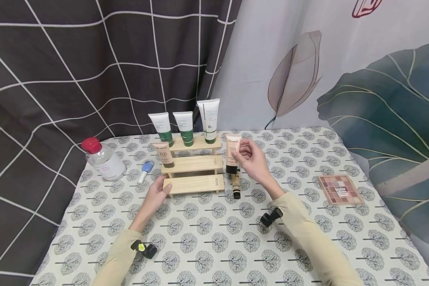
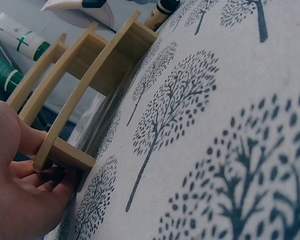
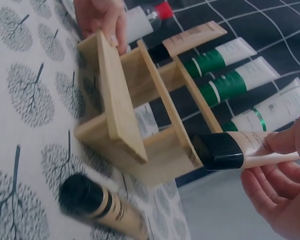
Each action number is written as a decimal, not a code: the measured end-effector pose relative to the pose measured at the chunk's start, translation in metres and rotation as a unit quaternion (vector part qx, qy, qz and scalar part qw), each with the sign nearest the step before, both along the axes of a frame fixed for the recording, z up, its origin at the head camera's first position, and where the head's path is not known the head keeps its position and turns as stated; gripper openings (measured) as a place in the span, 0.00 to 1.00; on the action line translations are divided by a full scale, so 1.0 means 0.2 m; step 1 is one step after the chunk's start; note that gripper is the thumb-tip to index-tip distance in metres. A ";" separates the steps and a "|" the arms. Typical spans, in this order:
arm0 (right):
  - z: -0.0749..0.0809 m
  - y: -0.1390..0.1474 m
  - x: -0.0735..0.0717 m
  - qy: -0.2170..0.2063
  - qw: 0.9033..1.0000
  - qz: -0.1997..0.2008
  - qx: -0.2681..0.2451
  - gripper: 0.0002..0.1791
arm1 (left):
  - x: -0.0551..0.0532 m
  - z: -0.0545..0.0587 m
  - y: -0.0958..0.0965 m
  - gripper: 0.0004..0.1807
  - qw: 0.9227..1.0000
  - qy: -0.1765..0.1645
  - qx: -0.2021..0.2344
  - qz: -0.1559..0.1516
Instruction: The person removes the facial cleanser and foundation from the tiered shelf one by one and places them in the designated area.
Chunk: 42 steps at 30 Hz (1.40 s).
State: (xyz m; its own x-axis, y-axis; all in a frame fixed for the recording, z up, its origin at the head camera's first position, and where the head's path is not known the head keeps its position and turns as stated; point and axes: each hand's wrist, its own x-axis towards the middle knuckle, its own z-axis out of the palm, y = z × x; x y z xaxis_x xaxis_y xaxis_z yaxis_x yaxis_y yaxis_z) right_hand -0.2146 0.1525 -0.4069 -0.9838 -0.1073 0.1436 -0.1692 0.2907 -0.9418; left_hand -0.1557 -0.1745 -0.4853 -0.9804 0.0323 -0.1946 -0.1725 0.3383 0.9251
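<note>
My right hand point(image 1: 252, 161) pinches a beige BB cream tube point(image 1: 232, 153), black cap down, at the right end of the wooden tiered rack's middle step point(image 1: 196, 163). The left hand point(image 1: 156, 193) grips the left end of the lowest step point(image 2: 72, 152), thumb above and fingers beneath. A second BB cream tube point(image 1: 163, 155) stands at the left of the middle step. On the top step are two green-and-white tubes point(image 1: 162, 126) point(image 1: 184, 126) and a taller white tube point(image 1: 209, 119). A small beige tube with a black cap point(image 3: 105, 202) lies beside the rack's right end.
Left of the rack are a clear bottle with a red cap point(image 1: 105, 161) and a small blue-and-white item point(image 1: 146, 171). An eyeshadow palette point(image 1: 341, 190) lies at the right on the tree-print tablecloth point(image 1: 232, 242). A dark checked curtain point(image 1: 93, 67) hangs behind.
</note>
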 end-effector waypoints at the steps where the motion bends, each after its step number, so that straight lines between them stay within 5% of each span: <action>1: 0.00 0.01 0.00 -0.006 1.000 -0.002 0.002 0.22 | 0.00 0.00 0.00 0.32 1.000 0.001 0.001 0.000; 12: -0.06 0.16 0.02 -0.009 0.999 -0.014 0.032 0.21 | -0.01 -0.01 -0.01 0.31 1.000 0.004 0.013 -0.001; 42: -0.26 0.37 0.12 -0.117 0.983 -0.010 0.139 0.23 | 0.00 -0.01 0.00 0.31 1.000 0.017 0.006 -0.002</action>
State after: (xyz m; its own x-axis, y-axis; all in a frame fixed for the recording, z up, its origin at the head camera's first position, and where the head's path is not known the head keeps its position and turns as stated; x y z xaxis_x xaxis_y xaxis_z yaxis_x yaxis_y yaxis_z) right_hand -0.1908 0.2256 -0.4593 -0.9887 -0.0914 -0.1185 0.0503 0.5428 -0.8384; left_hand -0.1563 -0.1745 -0.4872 -0.9862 0.0394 -0.1609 -0.1394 0.3270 0.9347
